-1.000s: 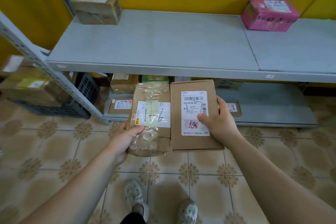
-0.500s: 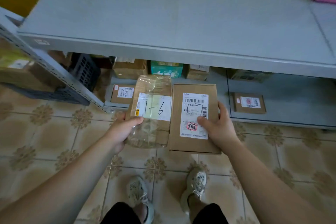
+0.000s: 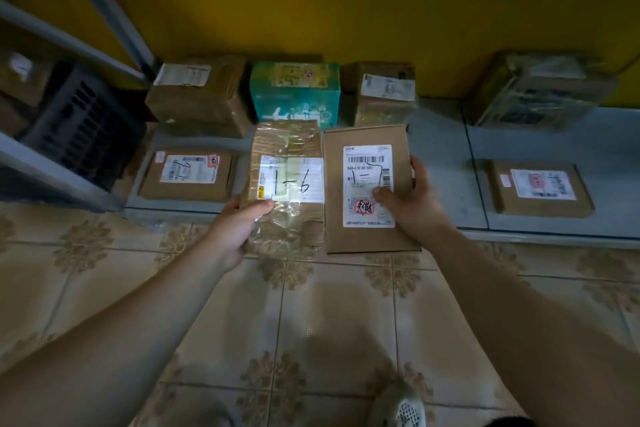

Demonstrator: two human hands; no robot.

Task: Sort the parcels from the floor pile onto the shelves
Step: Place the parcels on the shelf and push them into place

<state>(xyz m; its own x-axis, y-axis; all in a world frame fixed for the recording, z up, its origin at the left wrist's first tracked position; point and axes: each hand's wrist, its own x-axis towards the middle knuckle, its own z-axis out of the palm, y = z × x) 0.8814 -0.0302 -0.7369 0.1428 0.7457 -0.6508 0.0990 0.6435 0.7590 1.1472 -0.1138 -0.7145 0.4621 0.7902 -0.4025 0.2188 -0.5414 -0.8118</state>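
Nearest my view, a pale perforated shoe (image 3: 401,409) stands on the beige patterned floor tiles (image 3: 339,315), and two bare forearms reach forward over them. The left hand (image 3: 235,229) grips a brown cardboard parcel wrapped in clear crinkled tape (image 3: 287,146) by its lower left corner. Its thumb is curled over the top just below the white label handwritten "1-6", and its other fingers are hidden beneath. The right hand (image 3: 412,204) grips a flat brown cardboard box with a tall white barcode label (image 3: 367,239) by its right edge, thumb pressed on the label beside a red stamp, fingers curled round the side. I see the two parcels held side by side, long edges meeting (or all but meeting, I cannot tell which), raised above the floor at the front lip of the low grey metal shelf (image 3: 440,166). On that shelf, the front row has a flat brown labelled mailer (image 3: 188,180) left of the held pair and a second flat brown mailer (image 3: 540,194) well off to the right. Behind them, against the yellow wall (image 3: 346,3), stand a brown taped carton (image 3: 199,100), a teal printed carton (image 3: 296,94), a smaller brown carton with a white label (image 3: 384,104) and, farther right, a box under glossy plastic wrap (image 3: 543,94). A dark slotted plastic crate (image 3: 83,121) sits left of the shelf, near a grey slanting rack post (image 3: 100,7).
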